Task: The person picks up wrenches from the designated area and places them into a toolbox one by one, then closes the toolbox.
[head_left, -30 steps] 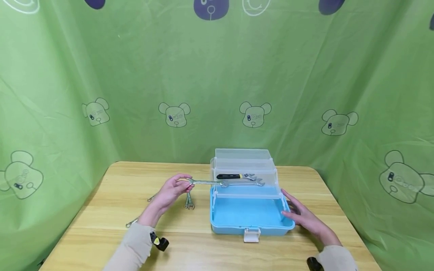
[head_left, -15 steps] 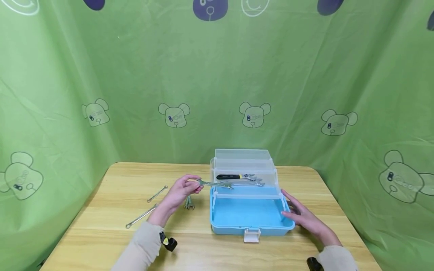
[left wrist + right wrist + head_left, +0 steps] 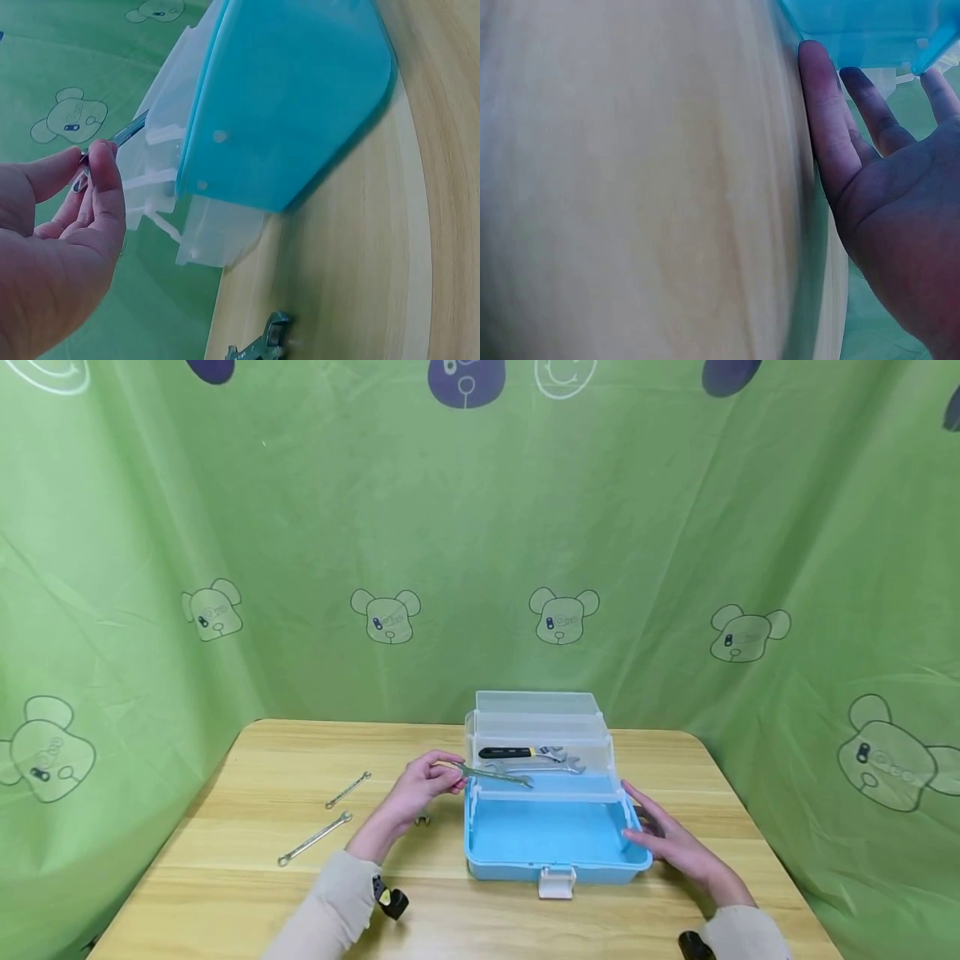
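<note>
The left hand (image 3: 422, 788) pinched a silver metal wrench (image 3: 497, 775), held end hidden, at the left end of a blue plastic toolbox (image 3: 506, 870); the right hand (image 3: 670, 842), grip wide, touched its right side, partly hidden

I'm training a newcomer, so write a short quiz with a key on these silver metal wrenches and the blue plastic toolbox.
1. In the head view, how many silver metal wrenches show whole on the light-brown wooden table?
2. True or false: the left hand pinches another silver metal wrench.
3. Where is the black-handled metal adjustable wrench? A) translucent plastic tray; B) left hand; C) table.

Key: 1. Two. 2. True. 3. A.
</note>
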Demonstrator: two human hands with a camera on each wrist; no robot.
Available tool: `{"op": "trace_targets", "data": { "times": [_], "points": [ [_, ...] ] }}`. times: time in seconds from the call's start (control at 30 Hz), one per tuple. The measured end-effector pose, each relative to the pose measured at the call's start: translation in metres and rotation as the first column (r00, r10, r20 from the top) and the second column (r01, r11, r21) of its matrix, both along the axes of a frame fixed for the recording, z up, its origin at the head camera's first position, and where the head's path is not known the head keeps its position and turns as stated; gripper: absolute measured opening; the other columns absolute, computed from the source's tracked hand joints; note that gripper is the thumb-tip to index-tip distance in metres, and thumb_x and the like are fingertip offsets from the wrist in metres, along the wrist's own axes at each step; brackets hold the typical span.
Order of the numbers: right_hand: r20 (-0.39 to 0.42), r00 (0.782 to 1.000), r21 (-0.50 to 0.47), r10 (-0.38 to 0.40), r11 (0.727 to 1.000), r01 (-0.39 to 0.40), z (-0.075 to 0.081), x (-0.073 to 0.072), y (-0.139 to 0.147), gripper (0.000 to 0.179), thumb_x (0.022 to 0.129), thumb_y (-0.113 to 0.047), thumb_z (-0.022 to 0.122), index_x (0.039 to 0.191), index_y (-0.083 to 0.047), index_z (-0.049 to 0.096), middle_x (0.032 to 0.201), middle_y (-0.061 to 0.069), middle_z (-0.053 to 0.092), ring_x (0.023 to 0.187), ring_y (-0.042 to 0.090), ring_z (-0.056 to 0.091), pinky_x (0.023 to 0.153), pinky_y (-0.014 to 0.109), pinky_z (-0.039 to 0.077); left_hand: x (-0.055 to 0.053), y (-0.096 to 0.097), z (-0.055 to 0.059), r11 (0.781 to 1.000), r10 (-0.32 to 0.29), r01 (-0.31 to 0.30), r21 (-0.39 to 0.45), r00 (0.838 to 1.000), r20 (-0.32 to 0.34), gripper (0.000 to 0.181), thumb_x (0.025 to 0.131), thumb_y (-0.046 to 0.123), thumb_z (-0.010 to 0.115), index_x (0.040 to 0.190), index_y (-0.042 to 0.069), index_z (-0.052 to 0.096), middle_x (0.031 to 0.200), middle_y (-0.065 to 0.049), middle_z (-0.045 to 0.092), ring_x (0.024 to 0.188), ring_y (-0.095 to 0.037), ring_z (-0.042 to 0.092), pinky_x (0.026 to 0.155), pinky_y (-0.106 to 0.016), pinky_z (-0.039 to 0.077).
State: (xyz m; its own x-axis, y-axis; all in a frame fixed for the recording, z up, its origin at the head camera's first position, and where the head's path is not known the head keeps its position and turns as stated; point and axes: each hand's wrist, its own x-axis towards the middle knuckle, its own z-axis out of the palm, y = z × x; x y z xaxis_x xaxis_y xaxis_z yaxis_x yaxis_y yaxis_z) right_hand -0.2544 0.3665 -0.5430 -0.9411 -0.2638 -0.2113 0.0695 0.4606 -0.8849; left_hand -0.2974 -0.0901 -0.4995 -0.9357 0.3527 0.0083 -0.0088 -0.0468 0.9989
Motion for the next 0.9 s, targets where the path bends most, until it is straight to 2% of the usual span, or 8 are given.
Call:
{"op": "trace_targets", "data": {
  "times": [0.17,0.27,0.5,0.6,0.73,0.9],
  "points": [
    [0.007,1.0,-0.001,-0.004,1.0,0.004,0.0,0.001,0.0,0.087,0.103,-0.033,0.063,0.167,-0.036,0.005,0.172,0.026,0.0,0.151,0.06,0.014,0.114,0.078,0.029,0.0,0.008,0.001,0.999,0.016,-0.017,-0.04,1.0,-0.026,0.035,0.101,0.007,0.064,0.133,-0.002,0.058,0.113,-0.022,0.075,0.098,-0.025,0.074,0.1,-0.043,0.059],
    [0.01,1.0,-0.003,-0.007,1.0,0.007,0.001,0.001,0.0,0.086,0.103,-0.033,0.063,0.167,-0.036,0.005,0.172,0.026,0.0,0.151,0.06,0.014,0.114,0.078,0.03,0.0,0.013,0.001,0.998,0.003,-0.006,-0.062,0.999,-0.047,0.035,0.1,0.008,0.066,0.133,-0.002,0.059,0.112,-0.021,0.075,0.099,-0.025,0.074,0.102,-0.046,0.058],
    [-0.009,1.0,-0.006,-0.005,1.0,0.005,-0.001,0.001,0.001,0.085,0.103,-0.03,0.062,0.167,-0.035,0.006,0.172,0.027,0.001,0.15,0.06,0.015,0.114,0.078,0.028,0.003,0.023,0.008,0.99,-0.036,0.022,-0.137,0.994,-0.1,0.043,0.096,0.006,0.071,0.137,-0.002,0.059,0.111,-0.015,0.074,0.099,-0.018,0.073,0.095,-0.031,0.06],
    [-0.007,1.0,-0.007,-0.005,1.0,0.005,0.0,0.001,0.001,0.085,0.104,-0.029,0.062,0.167,-0.035,0.006,0.172,0.026,0.0,0.15,0.06,0.015,0.114,0.079,0.028,0.003,0.027,0.01,0.985,-0.045,0.021,-0.169,0.989,-0.138,0.042,0.095,0.004,0.071,0.135,-0.004,0.06,0.109,-0.014,0.074,0.097,-0.018,0.072,0.091,-0.028,0.061],
    [0.004,1.0,-0.014,-0.004,1.0,0.004,0.001,0.001,0.0,0.084,0.104,-0.03,0.061,0.167,-0.035,0.006,0.172,0.026,-0.002,0.151,0.06,0.013,0.113,0.079,0.031,0.002,0.032,0.012,0.974,-0.038,-0.007,-0.227,0.98,-0.194,0.038,0.094,0.004,0.072,0.131,-0.003,0.063,0.107,-0.013,0.074,0.096,-0.019,0.072,0.087,-0.026,0.062],
    [-0.001,1.0,-0.013,-0.004,1.0,0.004,0.0,0.001,0.0,0.085,0.104,-0.029,0.061,0.167,-0.034,0.006,0.172,0.025,-0.003,0.151,0.061,0.012,0.113,0.079,0.029,0.0,0.039,0.012,0.94,-0.023,-0.075,-0.332,0.96,-0.281,0.033,0.093,0.007,0.076,0.125,0.001,0.069,0.105,-0.009,0.076,0.092,-0.015,0.072,0.082,-0.023,0.062]
  ]
}}
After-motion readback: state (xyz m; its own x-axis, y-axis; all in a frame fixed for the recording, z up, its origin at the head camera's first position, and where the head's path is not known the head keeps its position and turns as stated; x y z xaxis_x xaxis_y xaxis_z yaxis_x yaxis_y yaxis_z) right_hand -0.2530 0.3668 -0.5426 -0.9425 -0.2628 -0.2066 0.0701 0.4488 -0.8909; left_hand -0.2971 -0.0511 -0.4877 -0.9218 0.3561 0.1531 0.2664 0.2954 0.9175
